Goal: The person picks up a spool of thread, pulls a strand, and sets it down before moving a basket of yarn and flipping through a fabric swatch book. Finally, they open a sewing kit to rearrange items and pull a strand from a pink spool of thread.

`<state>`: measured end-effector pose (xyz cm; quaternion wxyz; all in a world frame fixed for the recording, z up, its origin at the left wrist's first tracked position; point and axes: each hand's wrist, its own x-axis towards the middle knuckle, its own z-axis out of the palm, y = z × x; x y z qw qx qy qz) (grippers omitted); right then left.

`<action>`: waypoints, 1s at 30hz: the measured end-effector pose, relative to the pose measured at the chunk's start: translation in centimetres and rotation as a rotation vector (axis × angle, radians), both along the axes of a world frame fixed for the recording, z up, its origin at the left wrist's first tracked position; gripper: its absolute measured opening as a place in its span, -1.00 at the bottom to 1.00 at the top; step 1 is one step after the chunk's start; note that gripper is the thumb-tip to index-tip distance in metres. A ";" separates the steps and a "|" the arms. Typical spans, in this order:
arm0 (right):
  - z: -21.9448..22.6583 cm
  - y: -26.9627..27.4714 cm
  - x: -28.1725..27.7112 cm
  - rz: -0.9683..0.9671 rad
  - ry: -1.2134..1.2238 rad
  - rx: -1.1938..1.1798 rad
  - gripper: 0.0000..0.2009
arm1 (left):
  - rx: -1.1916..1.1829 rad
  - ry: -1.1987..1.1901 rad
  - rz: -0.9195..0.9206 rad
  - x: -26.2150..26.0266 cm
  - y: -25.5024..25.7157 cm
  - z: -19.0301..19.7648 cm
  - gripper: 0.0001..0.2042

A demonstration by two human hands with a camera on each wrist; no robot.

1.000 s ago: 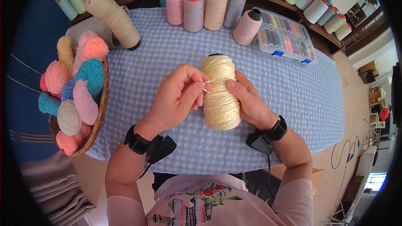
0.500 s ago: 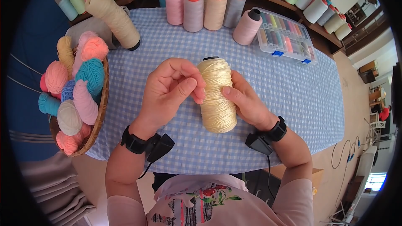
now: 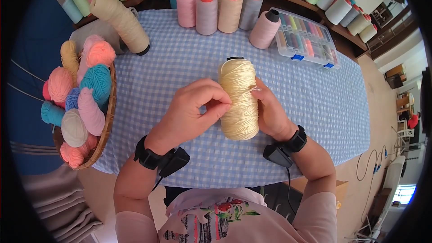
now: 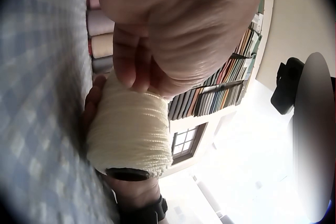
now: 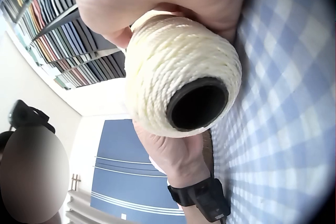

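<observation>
A cream yarn cone [image 3: 239,108] with a black core is held off the checked cloth by the right hand [image 3: 273,116], whose fingers curl round its right side. The left hand [image 3: 191,112] is at the cone's left side, thumb and index fingertips together against the yarn; whether a strand lies between them cannot be told. A short loose yarn end [image 3: 255,88] shows near the right thumb. In the left wrist view the left hand [image 4: 173,29] covers the cone's far end. The right wrist view shows the cone's hollow black core [image 5: 197,104] facing the camera.
A wicker basket [image 3: 111,108] of yarn balls stands at the left. A beige cone [image 3: 121,24] leans behind it. Several thread cones [image 3: 206,15], a pink cone [image 3: 264,30] and a clear thread box [image 3: 306,40] line the back of the checked tablecloth [image 3: 315,108].
The left hand has drawn back from the cone, then returned with fingertips against it. The cone has shifted slightly, and the loose yarn end now lies by the right thumb.
</observation>
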<state>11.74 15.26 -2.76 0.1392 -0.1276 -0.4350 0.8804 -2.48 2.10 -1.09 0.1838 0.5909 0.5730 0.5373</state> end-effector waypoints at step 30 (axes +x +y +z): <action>0.0 -0.4 0.0 0.002 -0.037 0.128 -0.52 | -0.044 0.108 0.061 -0.1 -0.1 -0.1 -0.87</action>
